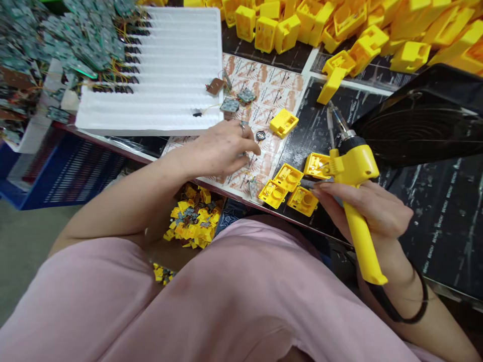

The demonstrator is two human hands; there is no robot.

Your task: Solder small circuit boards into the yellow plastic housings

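Note:
My right hand is closed round a yellow soldering gun, its metal tip pointing up and away over the black mat. My left hand rests palm down on the patterned paper, fingers curled over a small part that I cannot make out. Just beyond its fingertips lies a small black round part and a yellow plastic housing. Several open yellow housings sit in a cluster at the table's near edge, between my hands. Small circuit boards with wires lie farther back.
A white ribbed foam tray lies at the back left, with a heap of green circuit boards beside it. Many yellow housings are piled at the back. A black fan stands at right. A box of yellow scraps sits below the table.

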